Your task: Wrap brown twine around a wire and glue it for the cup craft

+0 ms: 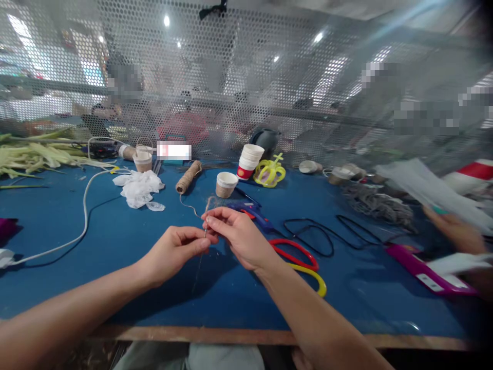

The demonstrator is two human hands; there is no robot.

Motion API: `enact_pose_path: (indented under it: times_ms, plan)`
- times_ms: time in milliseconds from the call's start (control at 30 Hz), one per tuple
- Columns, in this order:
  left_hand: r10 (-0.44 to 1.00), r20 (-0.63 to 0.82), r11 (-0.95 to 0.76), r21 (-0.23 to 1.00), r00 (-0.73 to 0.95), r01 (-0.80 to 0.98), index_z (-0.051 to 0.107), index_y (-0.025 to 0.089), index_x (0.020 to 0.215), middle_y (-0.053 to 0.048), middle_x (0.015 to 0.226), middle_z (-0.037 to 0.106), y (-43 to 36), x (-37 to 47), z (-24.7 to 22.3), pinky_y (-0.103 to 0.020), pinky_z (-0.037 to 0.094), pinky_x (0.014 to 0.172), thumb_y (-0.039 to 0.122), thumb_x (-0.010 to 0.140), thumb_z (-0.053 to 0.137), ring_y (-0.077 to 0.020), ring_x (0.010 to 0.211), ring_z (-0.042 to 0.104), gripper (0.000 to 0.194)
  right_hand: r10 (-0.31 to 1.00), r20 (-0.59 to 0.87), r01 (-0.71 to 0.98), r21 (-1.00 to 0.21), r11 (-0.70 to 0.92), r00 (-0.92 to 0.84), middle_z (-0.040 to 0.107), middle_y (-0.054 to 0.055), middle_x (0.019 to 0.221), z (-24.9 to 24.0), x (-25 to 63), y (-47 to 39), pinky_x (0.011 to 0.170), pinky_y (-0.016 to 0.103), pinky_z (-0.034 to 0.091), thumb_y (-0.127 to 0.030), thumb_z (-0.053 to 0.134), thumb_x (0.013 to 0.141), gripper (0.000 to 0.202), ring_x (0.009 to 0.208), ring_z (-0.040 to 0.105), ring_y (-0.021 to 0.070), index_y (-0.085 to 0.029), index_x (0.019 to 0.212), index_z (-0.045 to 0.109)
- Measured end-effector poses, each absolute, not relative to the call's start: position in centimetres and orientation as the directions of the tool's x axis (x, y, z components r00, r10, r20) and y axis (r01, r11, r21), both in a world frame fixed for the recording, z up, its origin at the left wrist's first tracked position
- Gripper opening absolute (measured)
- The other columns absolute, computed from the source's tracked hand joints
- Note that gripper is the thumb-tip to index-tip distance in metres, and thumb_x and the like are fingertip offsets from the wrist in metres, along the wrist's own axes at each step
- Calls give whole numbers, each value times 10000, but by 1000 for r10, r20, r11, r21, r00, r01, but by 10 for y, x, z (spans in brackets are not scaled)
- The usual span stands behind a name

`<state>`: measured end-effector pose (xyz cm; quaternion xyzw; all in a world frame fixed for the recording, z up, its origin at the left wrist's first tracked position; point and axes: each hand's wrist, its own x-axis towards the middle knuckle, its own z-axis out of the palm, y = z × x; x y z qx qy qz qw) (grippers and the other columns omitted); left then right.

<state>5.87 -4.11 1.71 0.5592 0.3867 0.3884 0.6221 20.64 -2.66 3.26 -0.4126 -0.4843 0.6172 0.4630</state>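
Observation:
Above the middle of the blue table, my left hand [181, 247] and my right hand [239, 236] meet with fingertips pinched. Both are closed on a thin strand of twine [208, 204], which sticks up past the right fingers in a small loop. A fine, faint end hangs below the left fingers. Behind them lies a spool of brown twine [188, 177], its loose strand running toward my hands. Just beyond my right hand stands a small paper cup [226, 185] with a brown twine-wrapped lower part. My fingers partly hide the strand.
Scissors with red and yellow handles [308, 277] and a blue glue gun [254, 213] lie near my right hand. White crumpled plastic [139, 189], stacked cups [250, 160] and a yellow openwork ornament [269, 172] stand behind. Another person's hand [454, 228] is at right.

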Motion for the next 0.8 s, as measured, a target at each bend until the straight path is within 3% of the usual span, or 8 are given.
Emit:
enact_pose_path:
  times_ms: [133, 367, 800]
  plan:
    - [927, -11, 47, 995, 375, -86, 671, 135, 692, -18, 741, 672, -42, 59, 18, -227, 418, 697, 204, 627, 675, -117, 706, 550, 94, 968, -86, -203, -970, -136, -238, 587, -27, 608, 31, 205, -27, 545, 219, 384, -276, 726, 598, 218, 533, 499, 65, -139, 719, 608]
    - [947, -35, 88, 984, 321, -152, 600, 128, 636, 40, 545, 563, -39, 61, 13, -196, 385, 522, 227, 615, 687, -62, 502, 461, 134, 975, -77, -263, -956, -132, -210, 558, -31, 606, 26, 200, -27, 563, 231, 364, -313, 715, 620, 220, 562, 475, 69, -137, 685, 601]
    - [949, -43, 101, 980, 312, -170, 579, 124, 623, 38, 504, 547, -36, 62, 10, -205, 386, 513, 271, 603, 701, -66, 482, 465, 192, 969, -24, -245, -966, -86, -244, 587, -10, 662, 27, 200, -31, 600, 255, 412, -258, 661, 657, 151, 618, 507, 94, -142, 745, 622]
